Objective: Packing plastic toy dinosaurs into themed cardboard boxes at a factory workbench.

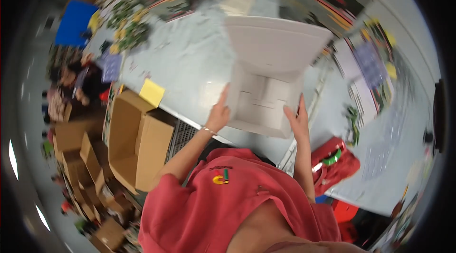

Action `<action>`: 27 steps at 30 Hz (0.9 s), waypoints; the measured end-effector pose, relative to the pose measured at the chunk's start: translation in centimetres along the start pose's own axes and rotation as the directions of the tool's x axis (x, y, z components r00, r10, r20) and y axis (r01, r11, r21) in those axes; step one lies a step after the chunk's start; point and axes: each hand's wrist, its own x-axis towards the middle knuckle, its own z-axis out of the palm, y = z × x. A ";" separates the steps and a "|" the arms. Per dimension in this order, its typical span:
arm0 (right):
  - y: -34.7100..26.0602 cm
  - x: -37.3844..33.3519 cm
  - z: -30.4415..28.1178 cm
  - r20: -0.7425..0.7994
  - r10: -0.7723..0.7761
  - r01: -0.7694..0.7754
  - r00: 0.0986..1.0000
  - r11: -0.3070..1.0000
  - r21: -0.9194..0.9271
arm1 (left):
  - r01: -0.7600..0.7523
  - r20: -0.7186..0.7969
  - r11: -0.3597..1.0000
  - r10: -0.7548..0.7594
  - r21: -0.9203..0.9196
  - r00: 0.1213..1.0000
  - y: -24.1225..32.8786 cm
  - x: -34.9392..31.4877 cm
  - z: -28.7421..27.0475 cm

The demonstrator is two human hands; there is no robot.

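Observation:
A white cardboard box [261, 123] with its lid [278, 39] raised is in front of me, over the pale table. Its inside is bare, with folded flaps and slots showing in the bottom. Against the box's left side lies my left hand [219, 114], index finger stretched along it and the other fingers partly hidden. My right hand [299, 122] grips the right wall, thumb over the rim and fingers outside. The box is held between both hands.
Brown cardboard boxes [124, 144] stand left of the table [180, 63]. A yellow note [152, 92] lies by its left edge, leafy sprigs [130, 27] farther back. At right are a red shiny bag [335, 165], a green sprig [352, 127] and a purple tray [370, 65]. People work at far left.

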 end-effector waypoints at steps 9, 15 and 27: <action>-3.0 5.6 7.2 0.034 -0.120 0.123 0.992 0.986 -0.108 | 0.118 -0.144 0.991 -0.127 -0.064 0.981 -3.0 1.2 -5.5; -1.8 16.2 9.8 0.094 -0.269 0.285 0.958 0.883 -0.374 | 0.194 0.074 0.853 -0.181 -0.484 0.981 -7.1 8.1 -14.3; -17.9 10.1 32.5 0.087 -0.435 0.420 0.896 0.770 -0.480 | 0.505 -0.521 0.820 -0.317 0.269 0.792 -42.7 24.4 -42.9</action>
